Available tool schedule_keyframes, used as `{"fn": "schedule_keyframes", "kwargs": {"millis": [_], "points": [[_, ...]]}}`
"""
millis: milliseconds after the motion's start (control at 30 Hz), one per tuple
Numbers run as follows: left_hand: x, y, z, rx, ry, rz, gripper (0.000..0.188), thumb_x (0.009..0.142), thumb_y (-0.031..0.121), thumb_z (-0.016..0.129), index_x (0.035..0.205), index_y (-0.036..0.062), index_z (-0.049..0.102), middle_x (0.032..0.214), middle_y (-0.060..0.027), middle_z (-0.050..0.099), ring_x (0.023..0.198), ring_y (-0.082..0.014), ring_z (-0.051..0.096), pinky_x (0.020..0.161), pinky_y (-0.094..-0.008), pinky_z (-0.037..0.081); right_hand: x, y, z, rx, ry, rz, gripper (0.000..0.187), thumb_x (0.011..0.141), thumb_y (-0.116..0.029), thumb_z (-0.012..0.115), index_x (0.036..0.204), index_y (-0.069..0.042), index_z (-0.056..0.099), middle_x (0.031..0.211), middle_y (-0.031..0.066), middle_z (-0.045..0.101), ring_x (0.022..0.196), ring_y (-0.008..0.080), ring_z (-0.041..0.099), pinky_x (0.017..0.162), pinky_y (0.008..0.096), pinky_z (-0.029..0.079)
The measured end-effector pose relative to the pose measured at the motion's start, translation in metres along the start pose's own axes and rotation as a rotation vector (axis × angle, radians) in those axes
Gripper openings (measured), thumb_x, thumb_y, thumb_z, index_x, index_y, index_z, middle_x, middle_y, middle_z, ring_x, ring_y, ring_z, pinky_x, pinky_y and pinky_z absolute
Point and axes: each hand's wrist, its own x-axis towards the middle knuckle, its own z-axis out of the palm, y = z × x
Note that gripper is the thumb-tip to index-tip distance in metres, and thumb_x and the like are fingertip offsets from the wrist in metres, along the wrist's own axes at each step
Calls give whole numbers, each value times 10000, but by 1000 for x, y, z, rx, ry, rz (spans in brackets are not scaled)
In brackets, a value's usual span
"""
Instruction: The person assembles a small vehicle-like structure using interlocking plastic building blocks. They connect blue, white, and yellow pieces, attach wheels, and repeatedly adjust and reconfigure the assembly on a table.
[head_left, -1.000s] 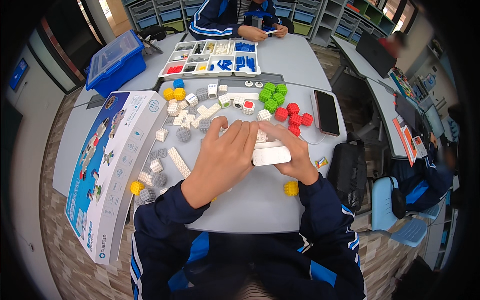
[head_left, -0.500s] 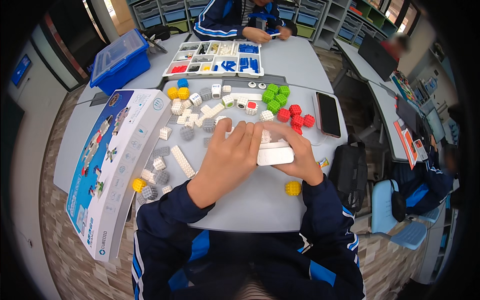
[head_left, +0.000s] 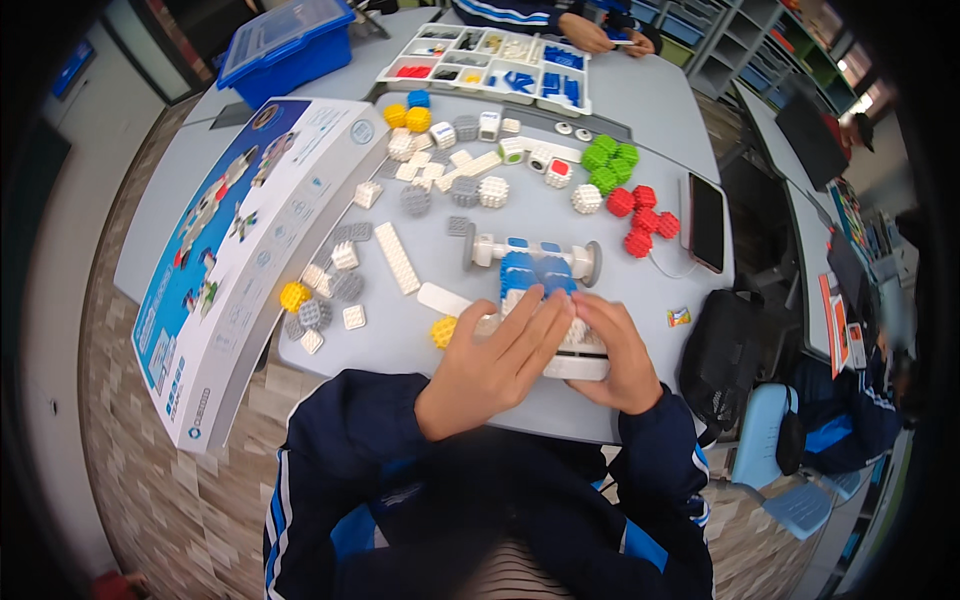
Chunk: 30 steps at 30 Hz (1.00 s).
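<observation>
At the near side of the bench [head_left: 510, 412], straight in front of the person, sits a blue-and-white block model [head_left: 518, 272], with grey wheels [head_left: 594, 264] at its twelve o'clock end. The left hand [head_left: 495, 375] lies on top from seven o'clock, fingers nearly straight and close together, thumb spread away; whether they grip anything underneath, I can't tell. The right hand [head_left: 618, 362] comes from five o'clock, fingers closed round the model's white near end.

Seen from the model, a yellow block [head_left: 442, 333] lies between eight and nine, near the left thumb. A long studded plate [head_left: 398, 258] lies toward ten, the big box [head_left: 262, 270] beyond it. Green blocks [head_left: 605, 165] cluster at one, red blocks [head_left: 641, 235] toward two, with the phone [head_left: 708, 226] past them. Farther off, toward twelve, stands the parts tray [head_left: 478, 85].
</observation>
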Motion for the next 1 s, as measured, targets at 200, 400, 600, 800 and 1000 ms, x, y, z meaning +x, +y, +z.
{"fn": "schedule_keyframes", "kwargs": {"millis": [200, 400, 600, 800, 1000], "points": [[-54, -13, -20, -304, -147, 27, 521, 882, 233, 731, 1375, 97, 629, 1463, -62, 599, 1327, -239, 571, 1006, -478, 444, -39, 0, 24, -34, 7, -102, 768, 643, 57, 806, 1361, 6, 540, 1374, 227, 572, 1084, 393, 644, 933, 427, 546], [-79, -96, -23, -177, -189, -225, 479, 879, 220, 758, 1323, 88, 639, 1379, -69, 626, 1295, -283, 547, 1042, -454, 421, -49, -9, 23, -128, -84, -24, 721, 667, 97, 731, 1359, -23, 567, 1370, 218, 565, 1092, 390, 633, 945, 431, 540], [-58, -111, 12, -240, -347, -122, 393, 842, 202, 778, 1200, 67, 687, 1256, -69, 650, 1267, -272, 538, 1044, -401, 416, -46, -27, 14, -207, -233, 55, 680, 719, 76, 691, 1377, -54, 586, 1441, 178, 548, 1150, 367, 609, 986, 423, 518], [-46, -108, 20, -225, -396, -56, 339, 763, 164, 816, 1050, 39, 688, 1105, -79, 646, 1170, -269, 560, 1008, -380, 435, -39, -41, -7, -277, -338, 61, 692, 724, -39, 774, 1390, -70, 587, 1505, 141, 532, 1205, 371, 584, 1024, 442, 491], [-47, -109, -41, 27, -120, -134, 364, 711, 138, 843, 1011, 23, 671, 1065, -77, 647, 1109, -300, 597, 936, -424, 477, -24, -53, -15, -370, -96, 31, 739, 690, -137, 869, 1374, -49, 604, 1458, 163, 567, 1223, 372, 578, 1004, 469, 491]]}}
